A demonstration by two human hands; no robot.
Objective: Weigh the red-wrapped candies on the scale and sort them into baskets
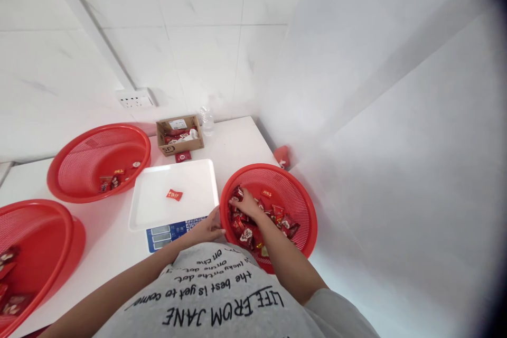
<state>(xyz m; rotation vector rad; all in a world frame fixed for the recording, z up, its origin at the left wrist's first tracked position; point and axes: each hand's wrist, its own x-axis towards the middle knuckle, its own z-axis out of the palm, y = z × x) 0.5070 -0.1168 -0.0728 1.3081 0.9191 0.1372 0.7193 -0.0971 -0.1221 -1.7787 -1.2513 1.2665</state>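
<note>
One head-worn camera looks steeply down, close above the table (pixel 233 140), facing the corner walls.

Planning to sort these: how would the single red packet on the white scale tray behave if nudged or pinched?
The red packet looks small and flat, so probably very light. Lying flat on the smooth white tray, it would likely slide, not roll. Its wrapper probably crinkles rather than breaks.

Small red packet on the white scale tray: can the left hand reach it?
Probably yes: left hand rests beside the white tray, with only bare tray between it and the small red packet.
</note>
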